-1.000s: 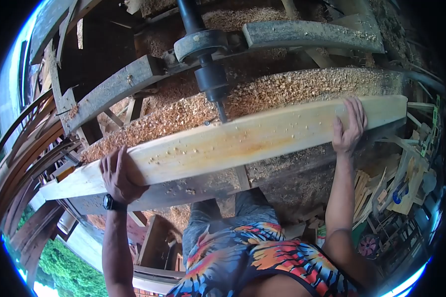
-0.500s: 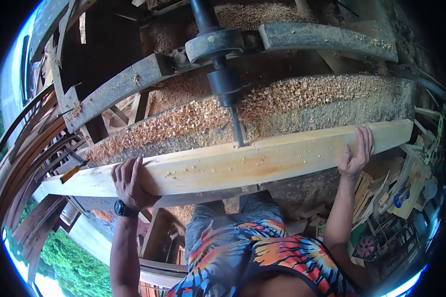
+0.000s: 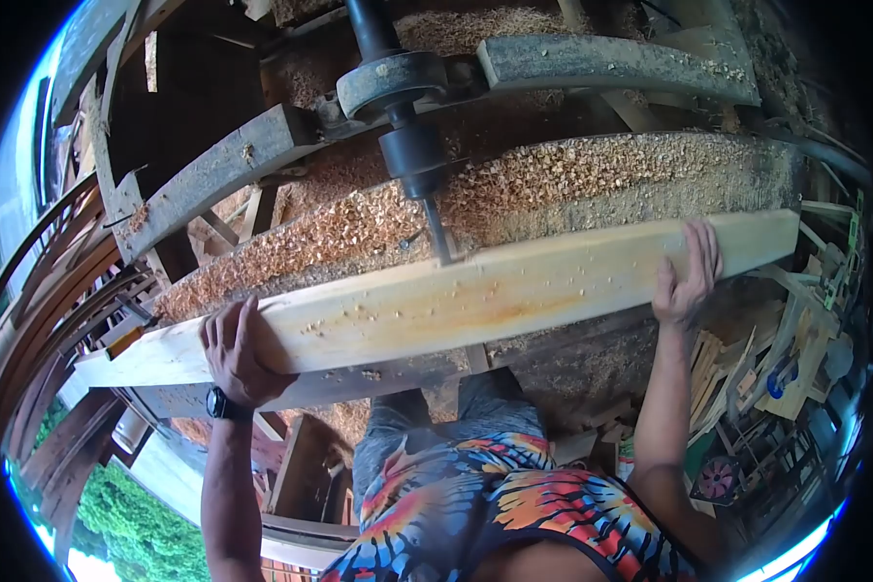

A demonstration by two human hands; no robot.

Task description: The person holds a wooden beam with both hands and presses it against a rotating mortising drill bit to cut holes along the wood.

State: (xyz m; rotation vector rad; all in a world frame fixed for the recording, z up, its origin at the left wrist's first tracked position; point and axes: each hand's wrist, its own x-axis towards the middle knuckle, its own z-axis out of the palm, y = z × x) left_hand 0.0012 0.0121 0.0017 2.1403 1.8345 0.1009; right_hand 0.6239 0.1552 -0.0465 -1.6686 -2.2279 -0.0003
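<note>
A long pale wooden plank [image 3: 514, 296] lies across the bench, with small chips scattered on its top face. My left hand [image 3: 238, 351] is closed over the plank's near edge toward its left end, a dark watch on the wrist. Near the right end, my right hand [image 3: 689, 274] rests on the plank, fingers over the top and thumb apart. Between the hands, a drill bit [image 3: 439, 233] in a dark chuck [image 3: 414, 163] meets the plank's far edge. How deep the tip sits is hard to make out.
Wood shavings [image 3: 592, 167] are heaped along the bench behind the plank. Beyond them are curved timber beams [image 3: 616, 68] around the machine's spindle. A yellowish block [image 3: 124, 342] sits by the plank's left end. Scrap wood [image 3: 727, 373] is piled at the right.
Both hands have pushed the plank slightly away from my body and a little right relative to the bit. Less of the bit shows, and more bench shows in front. The view has shifted slightly.
</note>
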